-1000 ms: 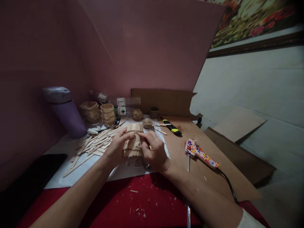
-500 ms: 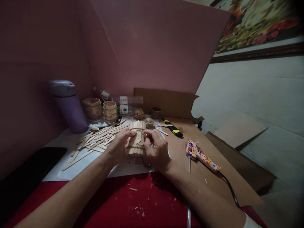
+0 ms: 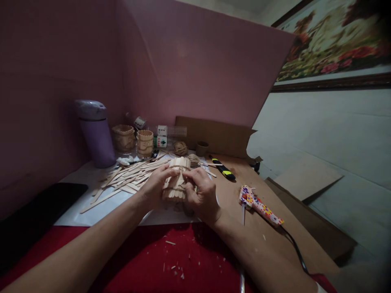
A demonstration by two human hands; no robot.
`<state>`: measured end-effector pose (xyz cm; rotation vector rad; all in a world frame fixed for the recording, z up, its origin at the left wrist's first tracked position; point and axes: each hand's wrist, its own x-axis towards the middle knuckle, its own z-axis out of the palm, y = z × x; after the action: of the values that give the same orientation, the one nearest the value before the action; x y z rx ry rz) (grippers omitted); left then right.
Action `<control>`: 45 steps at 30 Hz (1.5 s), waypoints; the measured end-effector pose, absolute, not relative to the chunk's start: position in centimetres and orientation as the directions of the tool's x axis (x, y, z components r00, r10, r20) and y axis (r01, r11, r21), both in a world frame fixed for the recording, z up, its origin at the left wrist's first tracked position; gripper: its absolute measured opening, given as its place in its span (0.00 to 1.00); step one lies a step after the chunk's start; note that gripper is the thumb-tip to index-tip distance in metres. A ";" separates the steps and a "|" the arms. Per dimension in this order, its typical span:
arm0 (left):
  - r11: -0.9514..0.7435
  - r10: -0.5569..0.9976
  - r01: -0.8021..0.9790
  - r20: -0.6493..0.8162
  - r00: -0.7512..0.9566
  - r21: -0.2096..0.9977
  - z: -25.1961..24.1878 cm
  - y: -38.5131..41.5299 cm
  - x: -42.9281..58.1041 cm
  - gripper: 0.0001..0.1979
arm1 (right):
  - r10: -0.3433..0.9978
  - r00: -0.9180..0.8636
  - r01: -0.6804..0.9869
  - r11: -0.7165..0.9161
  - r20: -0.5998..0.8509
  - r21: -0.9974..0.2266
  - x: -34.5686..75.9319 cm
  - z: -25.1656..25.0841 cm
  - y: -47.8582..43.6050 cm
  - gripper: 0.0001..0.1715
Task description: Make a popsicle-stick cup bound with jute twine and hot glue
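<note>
Between my two hands is a small cup made of wooden craft sticks (image 3: 174, 194), lying tilted with twine bands around it. My left hand (image 3: 157, 185) grips its left side, the thumb along the upper part. On the right side, the fingers of my right hand (image 3: 203, 193) are bent in against the stick wall, thumb and index close together near a small wood piece on the surface. Parts of the cup are covered by my fingers. Just behind it lies a coil of twine (image 3: 193, 159).
Loose craft sticks (image 3: 128, 177) spread over white paper at left. Behind stand a purple tumbler (image 3: 97, 138), two finished stick cups (image 3: 144, 144), a twine ball (image 3: 180, 148) and a small brown pot (image 3: 202, 148). A yellow-black cutter (image 3: 224, 169) and a flowered glue gun (image 3: 259, 205) lie at right.
The right index finger and thumb have shifted left and inward over the front of the cup. The left hand keeps its hold. The camera view has tilted slightly.
</note>
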<state>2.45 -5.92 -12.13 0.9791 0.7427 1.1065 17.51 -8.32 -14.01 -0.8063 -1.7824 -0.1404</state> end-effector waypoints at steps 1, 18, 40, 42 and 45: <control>0.133 0.956 -0.378 -0.018 0.293 0.916 -12.1 -5.9 2.4 0.17 | 0.452 -0.153 0.582 0.760 0.879 -0.290 17.5 -14.0 -8.3 0.16; 0.101 0.960 -0.402 0.016 0.278 0.910 -12.8 -5.5 2.4 0.16 | 0.492 -0.205 0.582 0.756 0.846 -0.299 17.7 -14.0 -8.3 0.16; 0.094 0.972 -0.394 0.001 0.235 0.914 -12.3 -5.9 2.5 0.21 | 0.470 -0.218 0.549 0.783 0.855 -0.291 17.7 -14.1 -8.2 0.12; 0.092 0.973 -0.397 0.003 0.232 0.913 -12.4 -5.9 2.5 0.22 | 0.464 -0.213 0.550 0.784 0.860 -0.287 17.6 -14.1 -8.2 0.12; 0.104 0.969 -0.392 -0.004 0.248 0.914 -12.6 -5.8 2.4 0.21 | 0.466 -0.209 0.559 0.778 0.860 -0.286 17.6 -14.1 -8.2 0.11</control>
<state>2.44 -5.75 -12.64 0.9707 0.7583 1.1603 17.59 -8.24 -14.06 -0.7862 -1.8489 -0.1040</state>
